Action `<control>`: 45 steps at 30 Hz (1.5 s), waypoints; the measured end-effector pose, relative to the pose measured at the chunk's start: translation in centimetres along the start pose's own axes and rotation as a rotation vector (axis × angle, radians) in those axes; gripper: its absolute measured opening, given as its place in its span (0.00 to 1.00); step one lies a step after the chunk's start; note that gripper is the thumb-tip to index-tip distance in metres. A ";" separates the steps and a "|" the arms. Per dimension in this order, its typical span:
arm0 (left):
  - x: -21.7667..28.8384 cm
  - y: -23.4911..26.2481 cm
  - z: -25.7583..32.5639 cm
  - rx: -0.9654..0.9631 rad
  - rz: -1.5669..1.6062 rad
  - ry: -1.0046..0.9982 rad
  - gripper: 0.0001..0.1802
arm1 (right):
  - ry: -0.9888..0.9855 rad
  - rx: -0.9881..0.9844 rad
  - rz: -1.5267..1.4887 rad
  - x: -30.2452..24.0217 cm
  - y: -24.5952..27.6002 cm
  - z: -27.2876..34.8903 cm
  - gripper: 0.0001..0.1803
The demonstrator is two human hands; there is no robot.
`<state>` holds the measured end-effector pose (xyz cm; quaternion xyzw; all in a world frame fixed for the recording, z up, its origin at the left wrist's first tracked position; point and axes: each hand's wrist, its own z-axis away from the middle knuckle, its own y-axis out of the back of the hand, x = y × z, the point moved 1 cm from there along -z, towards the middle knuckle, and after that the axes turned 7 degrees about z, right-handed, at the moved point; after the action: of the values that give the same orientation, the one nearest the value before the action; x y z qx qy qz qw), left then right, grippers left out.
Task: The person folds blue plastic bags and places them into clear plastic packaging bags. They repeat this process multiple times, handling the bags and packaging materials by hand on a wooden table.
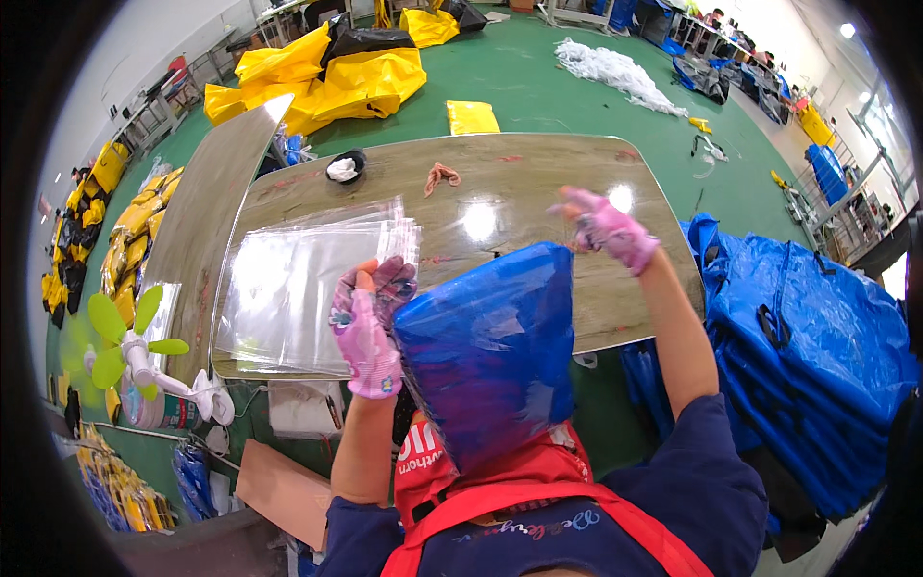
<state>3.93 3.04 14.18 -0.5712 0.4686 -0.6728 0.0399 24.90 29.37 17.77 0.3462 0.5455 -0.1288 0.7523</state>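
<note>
A folded blue sheet in a clear plastic bag, forming a blue package (pixel 486 332), leans tilted between the table's near edge and my apron. My left hand (pixel 368 327), in a pink patterned glove with bare fingertips, is closed at the package's upper left edge. Part of its grip is hidden. Just beyond that hand lies a stack of clear plastic bags (pixel 308 279). My right hand (pixel 613 234), in a matching glove, hovers over the table past the package's upper right corner. Its fingers point left, apart and slightly blurred, with nothing seen in them.
The brown table (pixel 538 173) holds a small black bowl (pixel 346 167) with white material and a crumpled pinkish cloth (pixel 441 178). A large blue tarpaulin heap (pixel 808 356) stands at the right. A green-bladed fan (pixel 135 346) is at the left. Yellow bundles (pixel 361 82) lie beyond.
</note>
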 end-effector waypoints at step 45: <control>-4.2 -13.2 2.5 -1.143 -1.685 -0.319 0.33 | 0.545 0.197 0.717 -0.3 -0.8 10.3 0.22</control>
<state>13.78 11.41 19.79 -0.7307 0.1553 -0.0756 -0.6605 31.90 21.91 19.41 0.6042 0.5543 0.1838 0.5421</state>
